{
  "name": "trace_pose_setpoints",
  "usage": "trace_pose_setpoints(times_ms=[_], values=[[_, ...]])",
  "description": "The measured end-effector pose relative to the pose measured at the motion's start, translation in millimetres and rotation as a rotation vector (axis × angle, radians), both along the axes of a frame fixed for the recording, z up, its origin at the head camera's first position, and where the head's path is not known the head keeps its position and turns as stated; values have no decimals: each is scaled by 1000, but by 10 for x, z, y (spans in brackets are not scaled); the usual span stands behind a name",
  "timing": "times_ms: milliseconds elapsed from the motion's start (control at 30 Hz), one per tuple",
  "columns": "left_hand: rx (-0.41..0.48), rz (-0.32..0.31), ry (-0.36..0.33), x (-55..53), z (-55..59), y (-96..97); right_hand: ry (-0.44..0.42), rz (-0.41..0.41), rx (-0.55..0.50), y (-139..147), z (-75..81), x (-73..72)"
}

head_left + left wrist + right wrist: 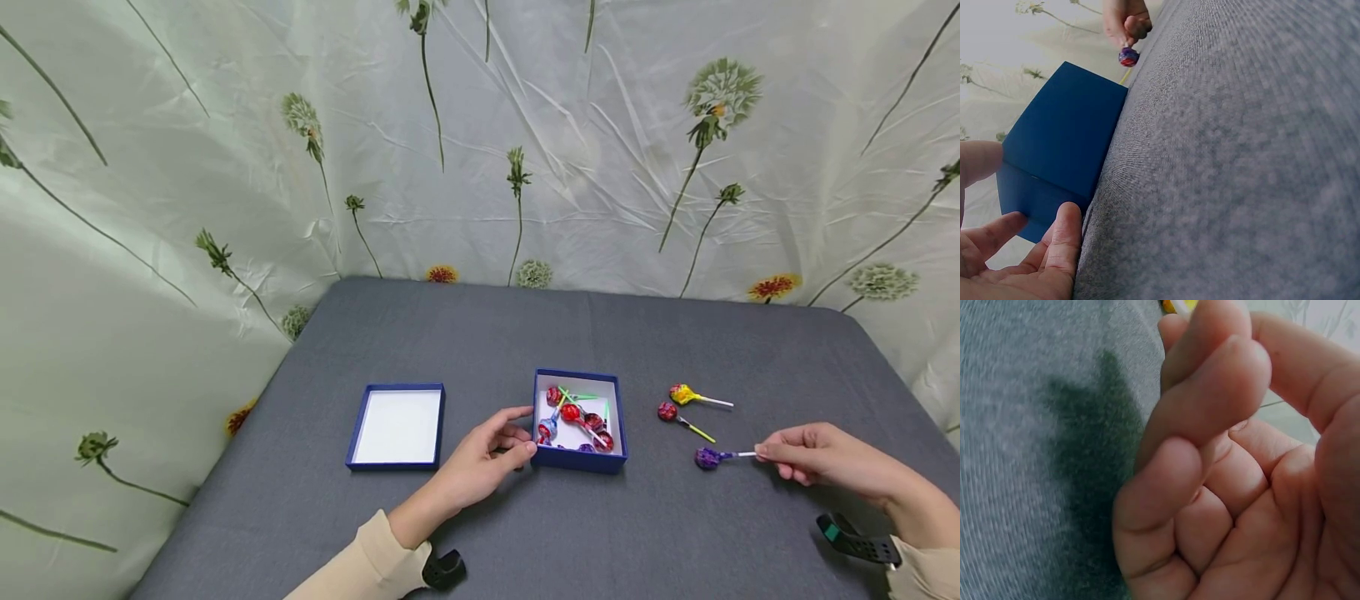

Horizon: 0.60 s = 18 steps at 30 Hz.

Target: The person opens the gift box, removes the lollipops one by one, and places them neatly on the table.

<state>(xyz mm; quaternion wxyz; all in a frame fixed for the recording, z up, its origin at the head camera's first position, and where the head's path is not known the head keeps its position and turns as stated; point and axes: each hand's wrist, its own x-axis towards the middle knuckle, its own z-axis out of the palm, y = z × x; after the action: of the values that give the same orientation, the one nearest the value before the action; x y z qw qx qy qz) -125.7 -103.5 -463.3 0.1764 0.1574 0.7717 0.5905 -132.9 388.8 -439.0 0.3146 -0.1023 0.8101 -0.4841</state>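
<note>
In the head view my right hand (817,454) pinches the white stick of a purple-wrapped lollipop (707,457) low over the table. Its other fingers are curled in the right wrist view. My left hand (480,458) touches the left side and front corner of a blue box (581,459), its fingertips against the outer wall, as the left wrist view also shows. Several lollipops (572,414) with red, blue and purple wrappers lie inside the box. Between box and right hand lie a yellow-wrapped lollipop (682,394) and a red-wrapped lollipop (667,411).
A box lid (397,427) with a white inside and blue rim lies left of the box, inside facing up. A grey cloth covers the table (480,333). A pale curtain (585,167) with a dandelion print hangs behind and along the left side.
</note>
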Motion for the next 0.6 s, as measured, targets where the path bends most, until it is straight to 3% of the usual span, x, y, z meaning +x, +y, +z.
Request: trace_pose_setpoints(times_ms=[167,600], values=[[0,-1,-3,3,4,-6,-32,-19,25,-22,8,-1],[-4,-5,12,1,4,-5,-12,-64,187,-110,52,13]])
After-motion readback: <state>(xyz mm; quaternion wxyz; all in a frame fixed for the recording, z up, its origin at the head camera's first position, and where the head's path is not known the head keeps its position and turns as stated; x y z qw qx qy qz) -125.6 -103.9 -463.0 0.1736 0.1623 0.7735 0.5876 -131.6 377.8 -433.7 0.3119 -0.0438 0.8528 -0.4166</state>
